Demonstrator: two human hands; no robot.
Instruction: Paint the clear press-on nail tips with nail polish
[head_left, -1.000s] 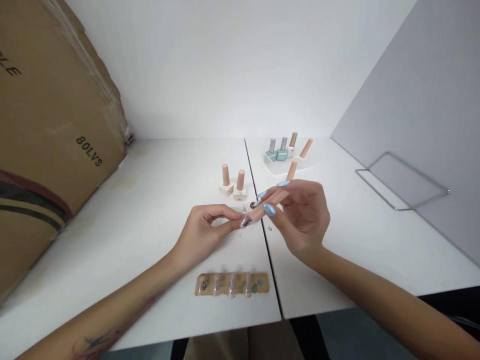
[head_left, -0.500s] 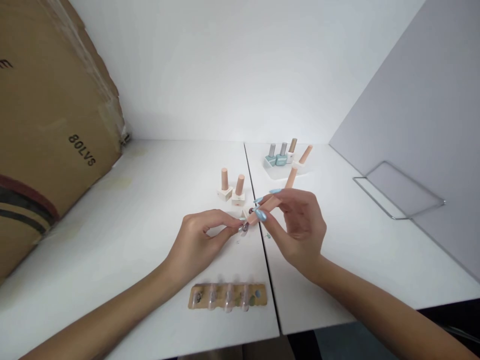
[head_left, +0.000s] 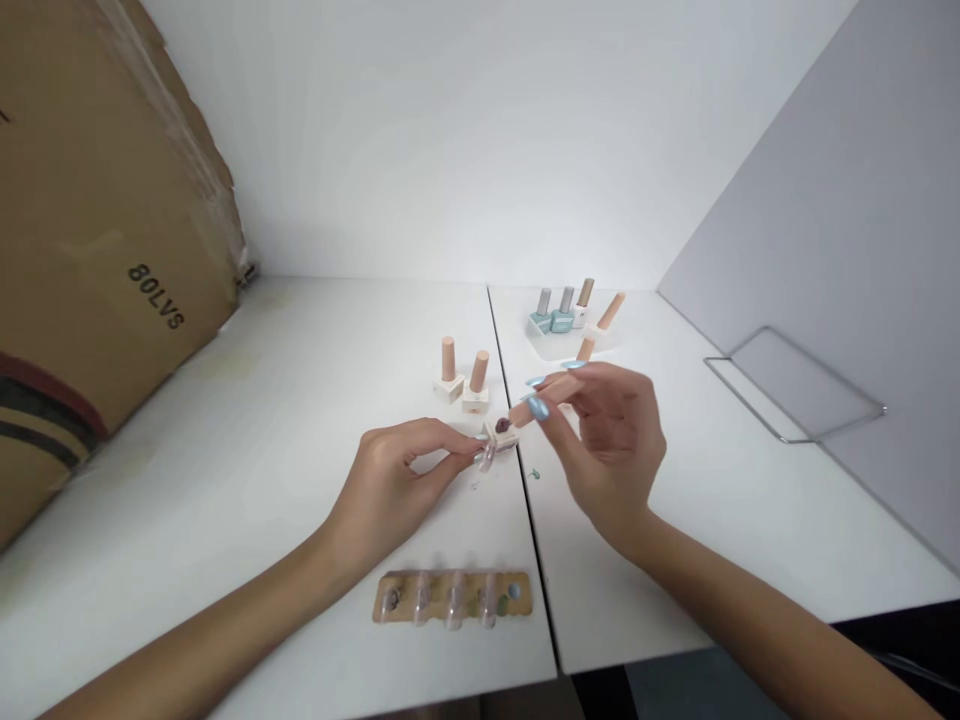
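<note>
**Close-up pinch work, both hands in the middle of the table**

Quick look at the setup from head height. Both forearms angle in from the bottom corners, and the hands meet just about on the seam of the white table. The left hand has its wrist low and its thumb and index finger pressed together on a clear press-on nail tip, with the other fingers curled in behind.

The right hand is raised higher, with the palm turned in and the thumb and fingers closed around a peach-capped polish brush. Its long pale blue fingernails are easy to spot. The brush slants down toward 9 o'clock, and a dark blob of polish sits at its tip, right beside the nail tip. A small white square bottle sits just behind the pinch, but I can't tell if it's touching the left fingers.

From the hands, two peach-capped bottles stand at 11 o'clock and a tray of polish bottles at 1 o'clock. A strip of nail tips lies at 6 o'clock, a cardboard box looms at 9, and a wire frame sits at 3.
</note>
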